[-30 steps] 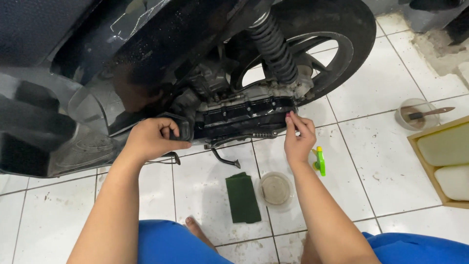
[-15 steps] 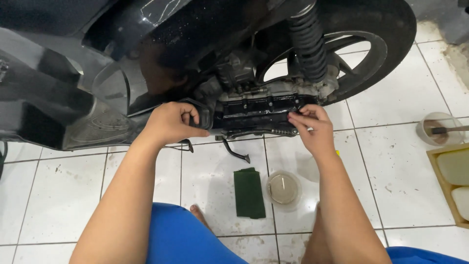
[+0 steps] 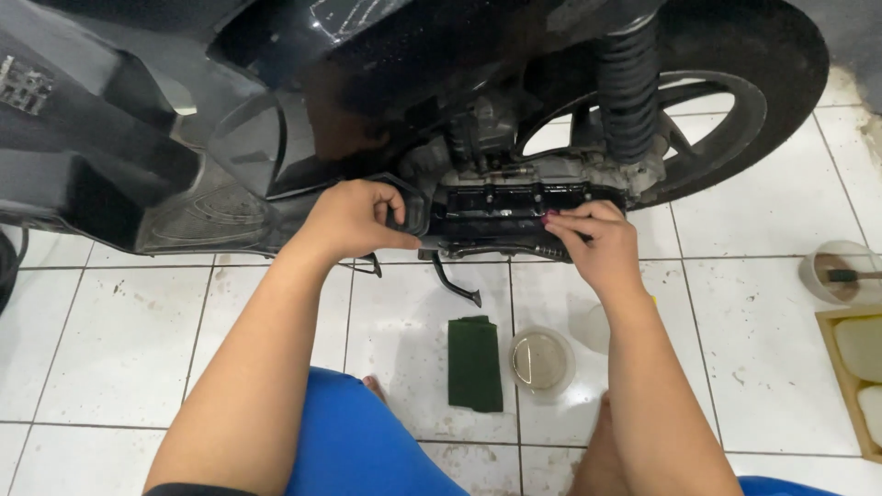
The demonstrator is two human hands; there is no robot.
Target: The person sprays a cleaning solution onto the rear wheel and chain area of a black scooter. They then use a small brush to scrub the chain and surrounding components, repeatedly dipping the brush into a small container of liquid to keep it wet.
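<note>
A dark scooter [image 3: 276, 110] stands over white floor tiles, its rear wheel [image 3: 735, 101] at the upper right. My left hand [image 3: 354, 219] grips the left end of a black cover [image 3: 501, 213] low on the engine side. My right hand [image 3: 597, 243] presses its fingers on the cover's lower right edge; whether it holds a small tool is hidden. A coiled shock absorber [image 3: 627, 87] rises above the cover. The kickstand [image 3: 457, 283] hangs just below my hands.
On the tiles lie a folded dark green cloth [image 3: 475, 363] and a round clear container [image 3: 542, 360]. A white cup with a brush [image 3: 836, 273] and a wooden tray [image 3: 850, 367] sit at the right. My blue-clad knees [image 3: 367, 441] are at the bottom.
My right hand has slid left and lower along the cover's bottom edge. The left hand keeps its grip. The view has shifted, so the scooter sits further right and closer.
</note>
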